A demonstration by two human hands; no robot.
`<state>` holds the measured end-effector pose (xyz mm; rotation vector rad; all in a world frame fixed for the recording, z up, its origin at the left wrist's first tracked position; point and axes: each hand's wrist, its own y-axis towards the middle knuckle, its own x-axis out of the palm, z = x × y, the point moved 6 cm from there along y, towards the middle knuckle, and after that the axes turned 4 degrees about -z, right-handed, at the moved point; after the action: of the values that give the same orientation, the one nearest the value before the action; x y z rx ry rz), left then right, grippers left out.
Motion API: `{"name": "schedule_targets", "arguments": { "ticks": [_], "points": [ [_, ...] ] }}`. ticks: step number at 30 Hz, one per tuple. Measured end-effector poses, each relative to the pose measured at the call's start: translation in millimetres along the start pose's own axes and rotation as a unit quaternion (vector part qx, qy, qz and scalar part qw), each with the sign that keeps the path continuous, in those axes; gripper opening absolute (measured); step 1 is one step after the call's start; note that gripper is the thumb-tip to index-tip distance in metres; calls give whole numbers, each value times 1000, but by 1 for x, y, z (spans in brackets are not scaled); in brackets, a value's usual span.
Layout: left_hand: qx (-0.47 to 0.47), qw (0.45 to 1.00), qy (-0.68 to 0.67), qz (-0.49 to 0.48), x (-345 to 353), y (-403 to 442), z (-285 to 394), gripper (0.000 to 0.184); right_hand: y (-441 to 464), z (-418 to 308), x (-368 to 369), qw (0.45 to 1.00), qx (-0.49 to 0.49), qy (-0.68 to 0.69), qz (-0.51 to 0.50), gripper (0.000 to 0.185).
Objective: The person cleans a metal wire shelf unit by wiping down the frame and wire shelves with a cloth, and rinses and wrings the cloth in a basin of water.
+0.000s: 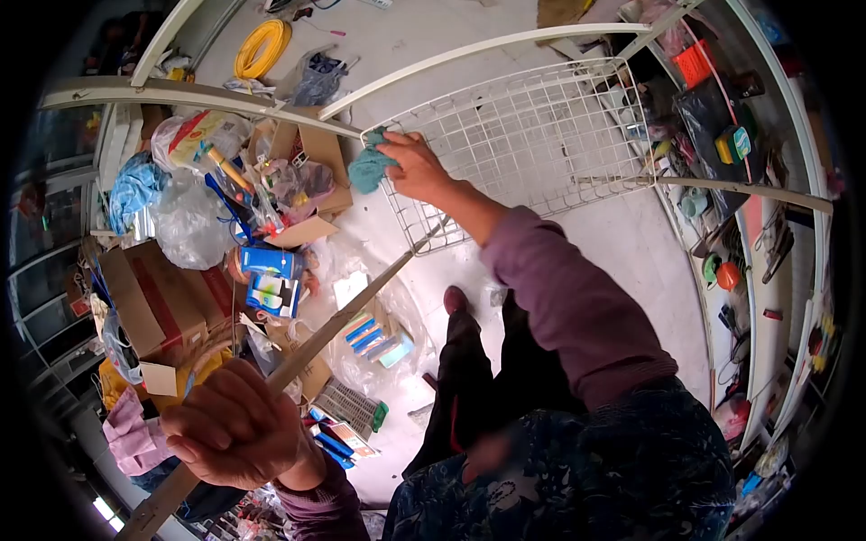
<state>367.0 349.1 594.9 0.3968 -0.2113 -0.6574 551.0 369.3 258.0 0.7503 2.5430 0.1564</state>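
A white wire basket (532,135) hangs or rests beside a white metal frame (487,47) at the upper centre. My right hand (418,169) presses a green cloth (368,164) against the basket's left corner, fingers closed on the cloth. At the lower left, my left hand (236,428) is wrapped round a long bar (347,316) that slants up towards the basket's lower left edge. The palm side of my left hand is hidden.
Open cardboard boxes (153,302), plastic bags and packets crowd the left side. A coil of yellow hose (262,49) lies at the top left. A grey plastic basket (345,403) sits on the floor below. Shelves with mixed goods line the right.
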Motion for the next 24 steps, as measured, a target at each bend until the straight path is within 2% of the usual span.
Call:
{"name": "schedule_targets", "arguments": {
  "ticks": [1, 2, 5, 7, 8, 9, 11, 12, 13, 15, 16, 17, 20, 21, 23, 24],
  "points": [
    [5, 1000, 11, 12, -1, 0, 1, 35, -5, 6, 13, 998, -3, -57, -13, 39],
    [6, 1000, 9, 18, -1, 0, 1, 35, -19, 15, 36, 990, 29, -79, -114, 38],
    [6, 1000, 3, 8, -2, 0, 1, 35, -57, 5, 38, 982, -61, -129, -126, 35],
    [1, 1000, 1, 16, -2, -1, 1, 35, -87, 19, 32, 967, 39, -41, -250, 37],
    [-1, 1000, 1, 26, -2, 0, -1, 35, -99, 13, 20, 955, 67, -49, -284, 31],
    [6, 1000, -10, 25, -1, 0, -2, 35, -102, -4, 6, 955, -139, -60, -253, 26],
    [0, 1000, 1, 15, -4, 0, -2, 35, -104, 13, -4, 951, -108, -108, -270, 16],
    [-2, 1000, -16, 4, -5, 0, -2, 35, -104, 34, -20, 970, -147, -112, -156, 15],
    [-2, 1000, -23, 0, -3, 0, -3, 35, -92, 37, -49, 975, -112, -122, -145, 16],
    [0, 1000, 5, 31, -2, 0, -2, 36, -82, 63, -106, 986, -73, -144, -27, 25],
    [-3, 1000, -24, 16, -4, 0, -3, 36, -78, 64, -133, 977, -70, -202, -4, 35],
    [-4, 999, -31, 12, -3, 0, -3, 36, -80, 71, -154, 972, 10, -234, -5, 40],
    [-4, 1000, -11, 9, -1, 1, -2, 36, -99, 92, -210, 945, 67, -314, 65, 42],
    [-16, 996, -33, 87, 1, -2, -2, 36, -109, 109, -228, 933, 79, -338, 97, 42],
    [-9, 999, -26, 29, 1, -2, -1, 35, -129, 142, -270, 918, 179, -278, 217, 41],
    [-11, 999, -27, 29, 3, -1, -3, 35, -132, 145, -281, 908, 183, -276, 257, 40]
  ]
}}
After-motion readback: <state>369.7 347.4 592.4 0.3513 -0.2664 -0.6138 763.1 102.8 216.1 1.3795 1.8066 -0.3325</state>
